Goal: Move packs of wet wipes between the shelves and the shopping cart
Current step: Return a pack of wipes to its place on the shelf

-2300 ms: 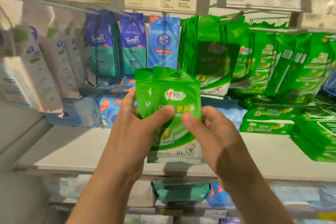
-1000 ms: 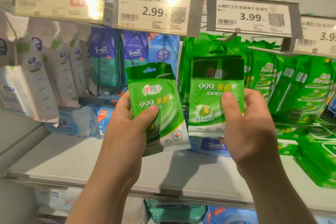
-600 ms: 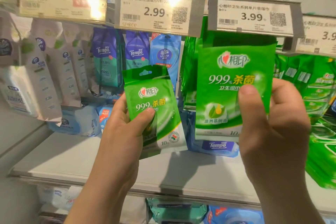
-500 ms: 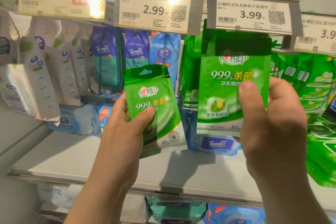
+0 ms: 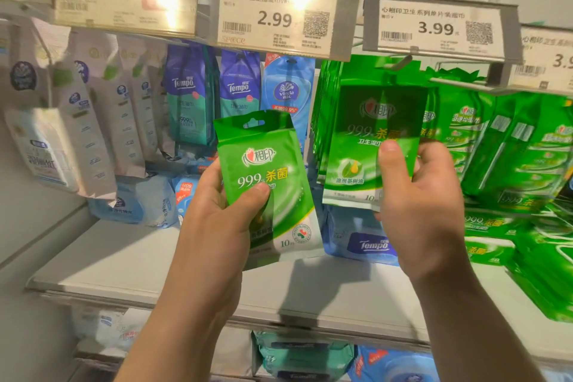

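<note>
My left hand grips a green pack of wet wipes in front of the shelf, thumb across its face. My right hand pinches a second green pack and holds it up against the row of hanging green packs, right under the metal hook below the 3.99 price tag. Whether its hang hole sits on the hook I cannot tell. The shopping cart is out of view.
Blue and purple Tempo packs and a blue Vinda pack hang at centre, white packs hang at left. More green packs fill the right. The grey shelf board lies below, with blue packs at its back.
The two packs, first held together in both hands, were split. My right hand raised its pack to the 3.99 hook and has pushed it further back toward the hanging row; my left hand stayed put.
</note>
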A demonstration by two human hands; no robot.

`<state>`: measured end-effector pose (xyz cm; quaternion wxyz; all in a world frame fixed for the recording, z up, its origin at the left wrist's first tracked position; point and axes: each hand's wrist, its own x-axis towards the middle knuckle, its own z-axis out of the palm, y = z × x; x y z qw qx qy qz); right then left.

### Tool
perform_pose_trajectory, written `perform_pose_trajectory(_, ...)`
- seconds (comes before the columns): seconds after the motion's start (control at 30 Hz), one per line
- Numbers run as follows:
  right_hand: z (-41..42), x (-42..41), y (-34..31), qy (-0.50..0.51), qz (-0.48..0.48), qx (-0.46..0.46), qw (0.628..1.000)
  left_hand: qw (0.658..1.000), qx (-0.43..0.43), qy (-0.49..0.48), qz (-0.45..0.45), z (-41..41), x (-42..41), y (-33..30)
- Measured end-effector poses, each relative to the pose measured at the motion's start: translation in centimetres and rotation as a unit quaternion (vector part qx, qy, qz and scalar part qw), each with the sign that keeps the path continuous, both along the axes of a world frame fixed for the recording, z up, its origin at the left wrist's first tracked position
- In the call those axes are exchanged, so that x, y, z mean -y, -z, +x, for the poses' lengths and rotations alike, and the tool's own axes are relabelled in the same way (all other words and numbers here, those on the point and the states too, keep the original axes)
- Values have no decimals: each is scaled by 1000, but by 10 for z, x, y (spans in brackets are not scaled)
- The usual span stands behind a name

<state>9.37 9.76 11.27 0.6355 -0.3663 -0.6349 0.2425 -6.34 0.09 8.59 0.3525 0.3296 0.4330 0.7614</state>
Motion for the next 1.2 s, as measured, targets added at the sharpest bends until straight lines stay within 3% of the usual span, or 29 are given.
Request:
perform_pose_trajectory(0.3,-6,-12,11,29,3,21,999,1000,-5,2,5,-3,6,-1)
perform_pose_trajectory(0.57,1,-3,30,-60,-123,-42,990,1000,-15,7,16,3,9,-3)
perform_pose_trajectory(0.73,8,1,48,7,-192,-82,978,998,-34,42,40,10,11,-4)
perform_pose_trajectory(0.87,17,11,43,55,-134,-95,985,993,-55,74,71,17,12,-2)
perform_pose_trajectory(0.97,23,32,35,-18,-82,-52,995,990,-65,90,90,23,12,-1)
perform_pose_trajectory(1.1,29,54,28,-231,-143,15,962,985,-84,108,103,33,13,-2)
perform_pose_trajectory(1.2,28,62,25,-233,-128,112,958,983,-106,109,102,37,13,-1)
